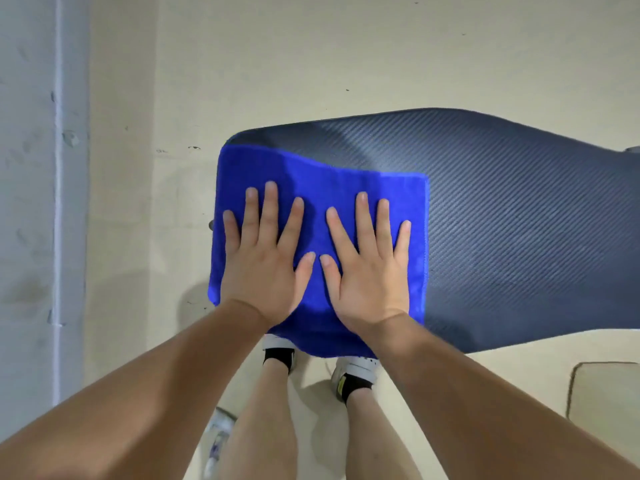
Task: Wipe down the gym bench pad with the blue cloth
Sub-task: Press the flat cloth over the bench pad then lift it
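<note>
Two flat palms are pressed onto the blue cloth (311, 188), which is spread over the left end of the bench pad (519, 209) and hangs a little over its near edge. The left hand (266, 258) and the right hand (370, 265) lie side by side with fingers splayed, thumbs almost touching; neither grip is clenched, and nothing is grasped, the cloth being held only by downward pressure.

For the wiping stroke to be done well, even weight should be kept on both palms and the cloth drawn rightward along the pad's length, so that the long uncovered stretch is reached. Overlapping passes would probably be needed, since the cloth does not cover the far edge at its upper corner. Bunching of the loose edges is a likely risk on the ribbed surface.

Pale floor (311, 64) is seen all round, and the person's shoes (353, 372) stand just below the pad. Nothing is seen lying in the cloth's path.
</note>
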